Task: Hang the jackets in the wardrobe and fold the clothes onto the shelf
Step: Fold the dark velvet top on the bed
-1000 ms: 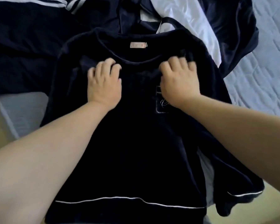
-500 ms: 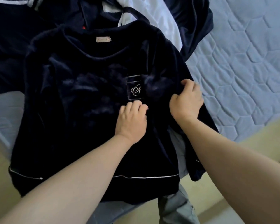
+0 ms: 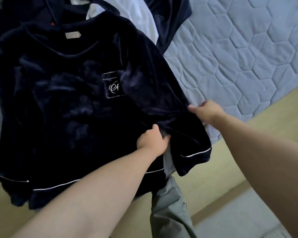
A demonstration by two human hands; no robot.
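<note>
Both hands grip the same dark navy top (image 3: 72,117). Fingers of the left hand (image 3: 152,141) curl into a bunch of fabric at the garment's side seam, the fingertips buried in the folds so that only the thumb and knuckles show. Just beside it, the right hand (image 3: 207,112) pinches the outer edge of the sleeve (image 3: 184,134); its fingertips are tucked under the cloth and cannot be made out.

Nearest the camera, both bare forearms fill the lower frame and cover part of the top's hem. A grey trouser leg (image 3: 170,203) stands below the hem, cut off at the bottom edge. The pale wooden bed frame (image 3: 230,121) runs diagonally under the right arm.

The top lies spread flat, front up, on the bed, its lower edge hanging over the frame. It looks soft and plush, like velvet, with a brushed nap that catches light in patches. Thin white piping (image 3: 58,185) lines the hem and the sleeve cuff. A small square chest pocket (image 3: 113,85) carries a white embroidered monogram, and a pale label (image 3: 73,35) sits inside the round neckline.

To the right stretches a light blue quilted mattress cover (image 3: 239,48) stitched in hexagons. Beyond the collar lies a heap of other dark clothes (image 3: 167,19) with a white garment (image 3: 141,16) among them, cut off by the top edge and hard to tell apart.
</note>
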